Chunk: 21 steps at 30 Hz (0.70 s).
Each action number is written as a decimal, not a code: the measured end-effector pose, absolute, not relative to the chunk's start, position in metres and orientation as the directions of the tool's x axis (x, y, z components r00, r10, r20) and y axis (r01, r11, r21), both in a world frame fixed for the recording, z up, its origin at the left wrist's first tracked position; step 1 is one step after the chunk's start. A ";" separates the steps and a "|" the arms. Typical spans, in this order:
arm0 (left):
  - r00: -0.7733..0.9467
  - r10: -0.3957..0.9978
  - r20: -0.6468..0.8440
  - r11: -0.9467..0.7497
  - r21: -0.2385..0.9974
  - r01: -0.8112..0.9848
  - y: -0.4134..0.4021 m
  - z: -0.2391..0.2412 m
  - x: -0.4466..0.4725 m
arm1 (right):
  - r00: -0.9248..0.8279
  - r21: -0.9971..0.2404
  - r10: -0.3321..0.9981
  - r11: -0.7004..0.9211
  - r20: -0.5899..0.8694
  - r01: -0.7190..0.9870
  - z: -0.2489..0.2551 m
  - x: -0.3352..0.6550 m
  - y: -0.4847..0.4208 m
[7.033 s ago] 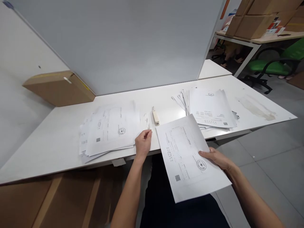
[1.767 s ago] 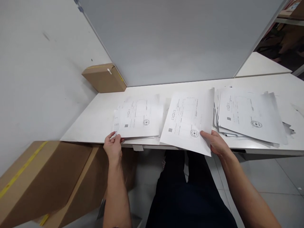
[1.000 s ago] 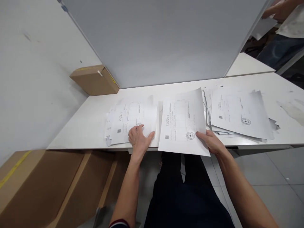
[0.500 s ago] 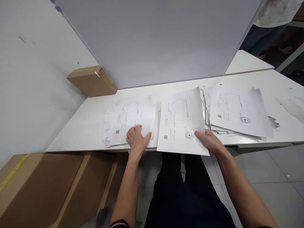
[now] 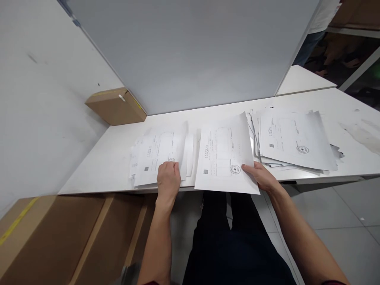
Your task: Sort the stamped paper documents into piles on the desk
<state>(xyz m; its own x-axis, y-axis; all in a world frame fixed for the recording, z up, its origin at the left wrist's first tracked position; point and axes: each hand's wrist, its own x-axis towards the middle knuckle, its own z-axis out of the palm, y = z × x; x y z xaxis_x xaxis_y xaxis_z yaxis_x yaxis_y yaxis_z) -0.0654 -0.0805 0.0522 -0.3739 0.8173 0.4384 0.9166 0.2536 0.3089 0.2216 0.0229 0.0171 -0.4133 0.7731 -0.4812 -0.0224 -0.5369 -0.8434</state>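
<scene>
My right fingers [image 5: 248, 169] pinched a star-stamped sheet [image 5: 221, 158] over the bench's [image 5: 97, 166] front edge; left fingers [image 5: 170, 166] curled, hold unclear; grey panel [image 5: 202, 51] behind.

Left hand [image 5: 168, 179] curled; right hand [image 5: 263, 175] pinching (thumb [image 5: 248, 169] uppermost).

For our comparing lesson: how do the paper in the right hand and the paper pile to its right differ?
The held paper is gripped by the right hand; no hand touches the paper pile. The held paper juts past the table's front edge; the paper pile lies short of it. Both are white and printed, with round star stamps.
</scene>
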 end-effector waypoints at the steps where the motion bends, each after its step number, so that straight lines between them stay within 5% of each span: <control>1: -0.419 0.788 0.451 0.253 0.383 0.888 -0.081 0.058 -0.064 | -0.413 -0.847 0.776 -0.531 -0.477 -0.021 0.017 0.222 0.023; 6: -0.683 0.663 0.308 0.225 0.787 0.574 -0.084 0.079 -0.064 | -0.419 -0.868 0.785 -0.497 -0.455 0.011 0.019 0.222 0.023; 9: -0.734 0.649 0.198 0.127 0.924 0.362 -0.083 0.081 -0.069 | -0.410 -0.870 0.790 -0.492 -0.457 0.021 0.021 0.220 0.022; 15: -0.731 0.670 0.132 0.094 0.961 0.259 -0.080 0.082 -0.062 | -0.418 -0.869 0.790 -0.494 -0.449 -0.001 0.021 0.218 0.020; 21: -0.663 0.729 0.167 0.121 0.923 0.366 -0.074 0.079 -0.046 | -0.456 -0.883 0.783 -0.470 -0.423 0.011 0.021 0.222 0.012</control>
